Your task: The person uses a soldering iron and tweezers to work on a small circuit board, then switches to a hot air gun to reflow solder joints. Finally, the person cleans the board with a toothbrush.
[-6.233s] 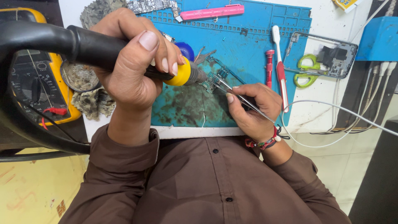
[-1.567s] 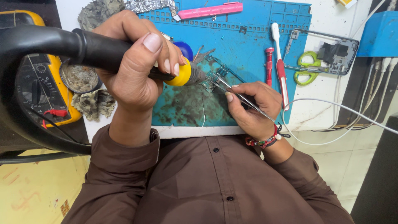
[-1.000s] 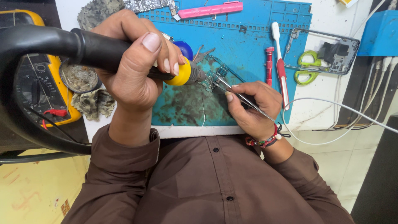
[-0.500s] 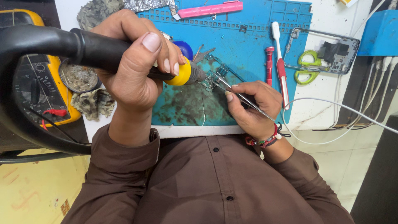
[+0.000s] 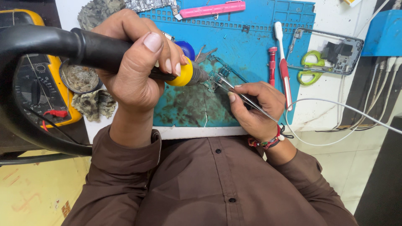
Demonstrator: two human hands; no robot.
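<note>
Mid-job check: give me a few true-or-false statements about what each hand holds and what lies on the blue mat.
1. The left hand grips a black hot-air handle with a yellow collar. True.
2. The right hand holds scissors. False: it holds metal tweezers; the green-handled scissors lie on the white surface beside the mat.
3. The tweezers' tips meet a small circuit board on the blue mat. True.
4. The pink tool lies at the mat's near edge. False: it lies at the far edge.
5. A yellow multimeter sits left of the mat. True.

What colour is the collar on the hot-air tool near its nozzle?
Yellow, on the hot-air tool; head view shows it best.
</note>
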